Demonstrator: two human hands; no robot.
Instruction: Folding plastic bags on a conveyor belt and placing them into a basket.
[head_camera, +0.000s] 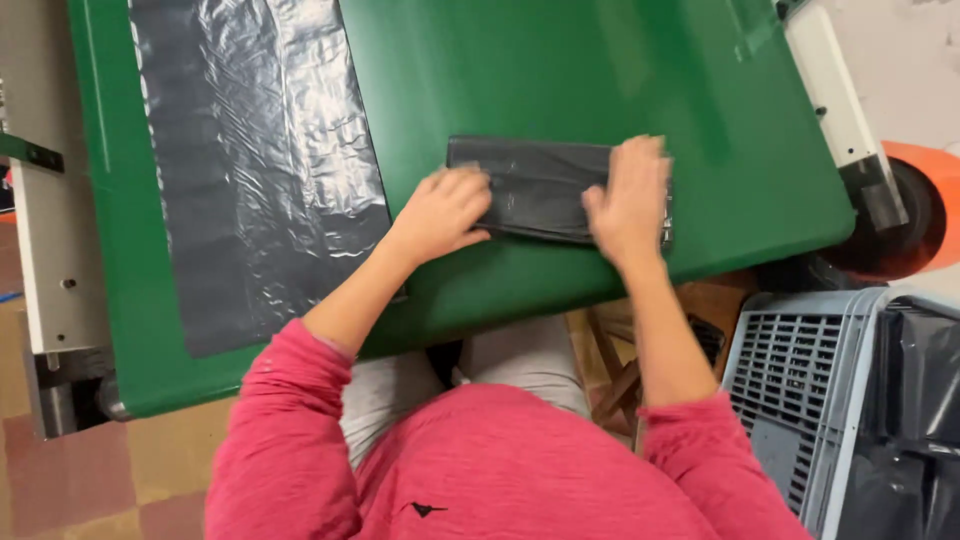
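A folded black plastic bag (535, 180) lies flat on the green table (560, 70). My left hand (445, 208) presses on the bag's near left part, fingers bent over its edge. My right hand (632, 195) lies palm down on the bag's right end, fingers spread. Both arms wear pink sleeves pushed up.
A long strip of black plastic film (255, 160) stretches across the table's left side. A grey slatted crate (815, 390) holding black bags stands at the lower right. An orange-edged roll (925, 215) sits past the table's right end. A wooden stool (615, 365) is under me.
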